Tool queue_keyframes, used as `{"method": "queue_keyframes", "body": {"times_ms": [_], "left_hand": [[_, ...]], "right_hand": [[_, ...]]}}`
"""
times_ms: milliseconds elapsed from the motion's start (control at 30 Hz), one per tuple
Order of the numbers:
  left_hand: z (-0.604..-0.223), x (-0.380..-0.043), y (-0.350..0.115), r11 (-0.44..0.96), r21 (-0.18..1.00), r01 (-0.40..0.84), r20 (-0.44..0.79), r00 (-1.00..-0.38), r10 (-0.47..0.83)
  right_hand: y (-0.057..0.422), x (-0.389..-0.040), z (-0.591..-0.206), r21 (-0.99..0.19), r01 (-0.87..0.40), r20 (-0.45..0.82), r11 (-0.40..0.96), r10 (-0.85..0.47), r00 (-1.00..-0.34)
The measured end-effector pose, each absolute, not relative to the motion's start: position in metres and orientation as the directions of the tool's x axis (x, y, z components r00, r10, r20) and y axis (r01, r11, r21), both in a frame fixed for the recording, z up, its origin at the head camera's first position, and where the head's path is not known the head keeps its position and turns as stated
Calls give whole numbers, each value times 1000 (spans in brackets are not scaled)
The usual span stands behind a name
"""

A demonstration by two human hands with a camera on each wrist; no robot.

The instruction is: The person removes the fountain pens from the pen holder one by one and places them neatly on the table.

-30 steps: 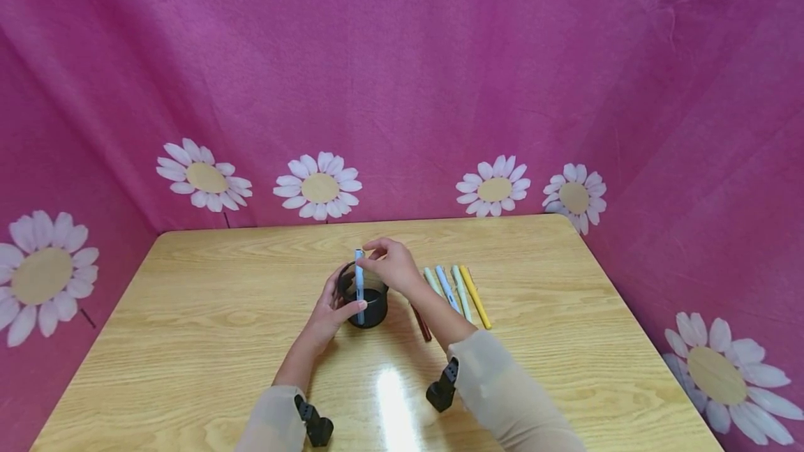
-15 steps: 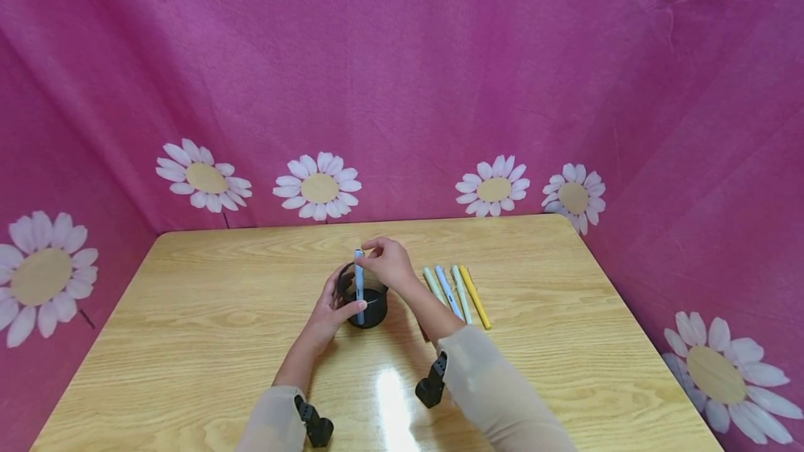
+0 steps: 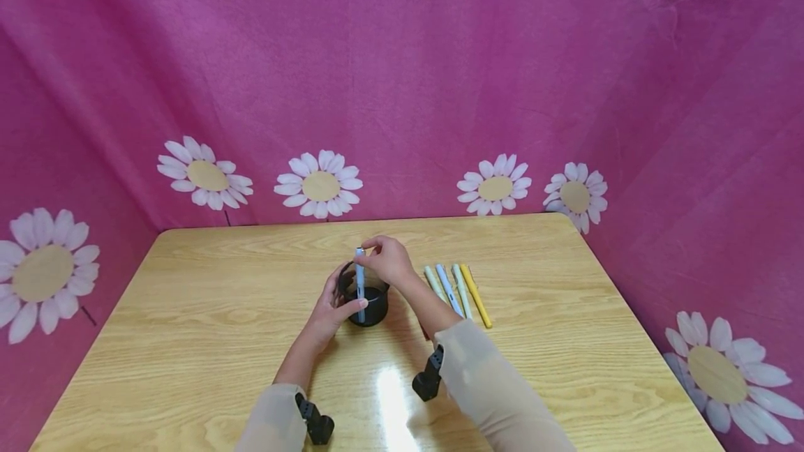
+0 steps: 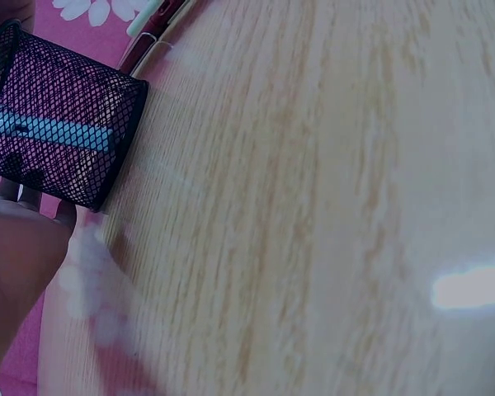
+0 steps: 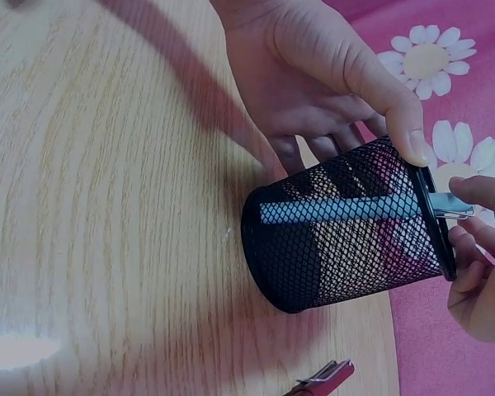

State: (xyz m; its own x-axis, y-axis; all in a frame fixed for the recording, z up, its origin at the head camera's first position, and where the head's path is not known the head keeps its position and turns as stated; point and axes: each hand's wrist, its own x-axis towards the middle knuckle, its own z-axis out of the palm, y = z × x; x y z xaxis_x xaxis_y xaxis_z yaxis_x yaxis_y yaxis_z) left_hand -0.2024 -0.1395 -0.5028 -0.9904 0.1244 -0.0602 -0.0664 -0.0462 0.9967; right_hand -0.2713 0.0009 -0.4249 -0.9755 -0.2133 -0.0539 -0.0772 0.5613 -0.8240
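Note:
A black mesh pen cup (image 3: 377, 310) stands on the wooden table, slightly left of the middle. My left hand (image 3: 329, 315) holds it from the left, and in the right wrist view the thumb (image 5: 412, 140) lies on its rim. Inside is a light blue pen (image 3: 361, 279), upright, with its clip end (image 5: 454, 206) above the rim. My right hand (image 3: 391, 261) pinches that top end between thumb and fingers. Through the mesh in the left wrist view, the pen's lower part (image 4: 66, 132) shows close to the cup's base.
Right of the cup lie a pale green pen (image 3: 434, 282), a blue pen (image 3: 448, 289), a mint pen (image 3: 461, 291) and a yellow pen (image 3: 475, 296). A red pen (image 5: 323, 381) lies nearer the cup, mostly covered by the right forearm in the head view. A pink flowered curtain (image 3: 402, 89) surrounds the table.
My right forearm has shifted a little to the left and now covers most of the red pen. Both hands, the cup and the light blue pen stay nearly in place.

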Motion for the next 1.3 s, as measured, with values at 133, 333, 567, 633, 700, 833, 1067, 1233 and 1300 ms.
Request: {"method": "queue_keyframes", "body": {"times_ms": [133, 333, 567, 633, 700, 833, 1067, 1233, 1300], "left_hand": [[-504, -203, -140, -43, 997, -67, -61, -991, 122], [-496, -201, -140, -44, 996, -77, -70, -988, 135], [-480, -195, -139, -71, 991, -112, -101, -985, 142], [-485, -197, -139, -61, 991, -115, -106, -985, 135], [-492, -200, -139, -45, 991, -123, -116, -985, 125], [-502, -204, -139, -26, 992, -127, -124, -986, 110], [-504, -203, -139, -68, 989, -132, -124, -987, 106], [-505, -204, -139, -70, 990, -123, -115, -987, 112], [-506, -204, -139, -73, 990, -120, -111, -987, 114]], "right_hand": [[0, -272, -423, -803, -74, -69, 591, -216, -974], [0, -270, -423, -784, -91, -67, 614, -229, -971], [1, -265, -421, -745, -194, 5, 638, -285, -958], [0, -264, -421, -747, -204, 12, 633, -294, -956], [-1, -262, -421, -762, -207, 11, 613, -308, -951], [-3, -259, -420, -793, -202, -8, 575, -342, -940], [-8, -255, -427, -832, -173, -35, 526, -361, -932], [-10, -254, -429, -848, -152, -43, 508, -351, -935], [-11, -253, -429, -846, -151, -44, 511, -349, -936]]}}
